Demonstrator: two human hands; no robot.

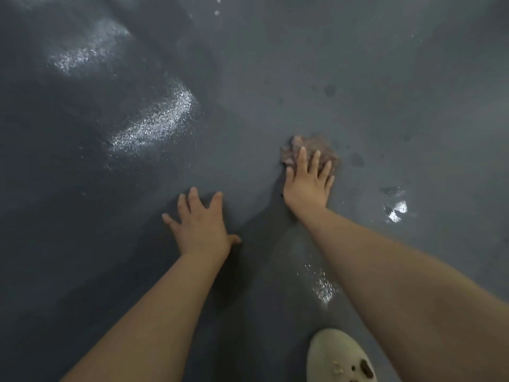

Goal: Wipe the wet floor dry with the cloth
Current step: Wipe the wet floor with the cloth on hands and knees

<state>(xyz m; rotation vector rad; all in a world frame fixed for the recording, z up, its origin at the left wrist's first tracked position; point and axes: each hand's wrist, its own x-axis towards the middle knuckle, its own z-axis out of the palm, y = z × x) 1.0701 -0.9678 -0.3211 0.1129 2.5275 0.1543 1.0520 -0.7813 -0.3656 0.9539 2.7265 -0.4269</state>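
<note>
Dark grey wet floor (pixel 248 78), shiny patches left. Right hand (pixel 307 183) presses flat, fingers straight, on crumpled brownish soft cloth (pixel 311 146). Left hand (pixel 199 223) spread flat on floor, holding nothing. Cloth looks limp, sodden, light; best held palm-down over its bunched middle.

The right hand (pixel 307 183) presses flat, with straight fingers, on a crumpled brownish cloth (pixel 311 150) on the dark grey floor (pixel 385 92). The left hand (pixel 199 224) rests flat on the floor, fingers spread. Wet shiny patches (pixel 162 119) lie to the left. A pale perforated shoe (pixel 340 357) shows at the bottom edge.
</note>
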